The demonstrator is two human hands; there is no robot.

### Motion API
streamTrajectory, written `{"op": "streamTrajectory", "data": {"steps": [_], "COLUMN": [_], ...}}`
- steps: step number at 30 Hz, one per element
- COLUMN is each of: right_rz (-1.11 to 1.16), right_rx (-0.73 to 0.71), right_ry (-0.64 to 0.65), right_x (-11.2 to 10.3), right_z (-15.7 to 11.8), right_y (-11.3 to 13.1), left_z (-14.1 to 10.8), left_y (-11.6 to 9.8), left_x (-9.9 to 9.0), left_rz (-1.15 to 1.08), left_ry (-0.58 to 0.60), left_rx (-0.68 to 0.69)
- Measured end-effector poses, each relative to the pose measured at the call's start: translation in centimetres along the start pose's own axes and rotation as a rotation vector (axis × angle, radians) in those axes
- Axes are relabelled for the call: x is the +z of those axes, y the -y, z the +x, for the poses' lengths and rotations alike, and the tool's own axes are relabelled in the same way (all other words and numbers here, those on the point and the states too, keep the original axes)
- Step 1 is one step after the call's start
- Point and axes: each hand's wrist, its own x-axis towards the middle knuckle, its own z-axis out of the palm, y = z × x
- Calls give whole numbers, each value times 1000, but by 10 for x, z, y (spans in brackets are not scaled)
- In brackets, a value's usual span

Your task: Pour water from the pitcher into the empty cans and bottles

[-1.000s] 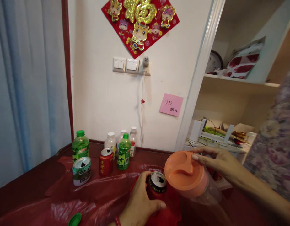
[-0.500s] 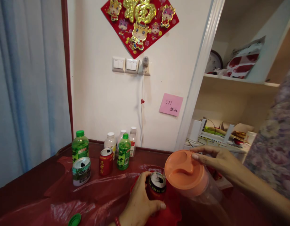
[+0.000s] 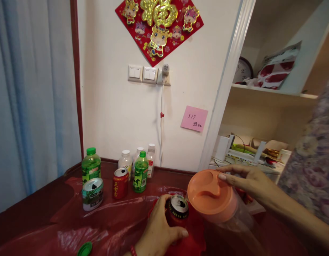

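Observation:
My left hand (image 3: 158,229) is wrapped around a dark red drink can (image 3: 178,212) with its tab opened, standing upright over a bright red surface (image 3: 192,233). A clear plastic pitcher (image 3: 240,222) with an orange lid (image 3: 211,193) leans toward the can, its spout at the can's top. My right hand (image 3: 246,181) grips the pitcher, the thumb resting on the lid; the handle is hidden. Whether liquid is flowing, I cannot tell. To the left stand a red can (image 3: 120,185), a green-and-white can (image 3: 93,195) and a green bottle (image 3: 140,174).
Another green bottle (image 3: 91,165) and several white-capped bottles (image 3: 125,160) stand near the wall. A green cap (image 3: 84,249) lies at the front left of the table (image 3: 121,227), which has a clear plastic cover. Shelves (image 3: 271,90) and flowered cloth (image 3: 308,153) are at right.

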Motion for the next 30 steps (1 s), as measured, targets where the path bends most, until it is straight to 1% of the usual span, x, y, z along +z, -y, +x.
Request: {"op": "streamTrajectory", "data": {"steps": [7, 10, 18, 22, 27, 30], "right_rz": [0, -5, 9, 36, 3, -6], "right_rx": [34, 28, 16, 16, -1, -3], "right_ry": [9, 22, 6, 37, 39, 33], "right_x": [-1, 0, 1, 0, 0, 1], "right_z": [-2, -2, -3, -5, -3, -3], "right_y": [-4, -5, 1, 2, 3, 3], "left_z": [0, 1, -1, 0, 2, 2], "left_y": [1, 3, 0, 2, 5, 5], "left_x": [1, 1, 0, 0, 0, -1], "left_rz": [16, 14, 4, 16, 21, 32], "left_ry": [-13, -11, 7, -4, -1, 0], "left_rx": [-2, 9, 14, -4, 32, 29]}}
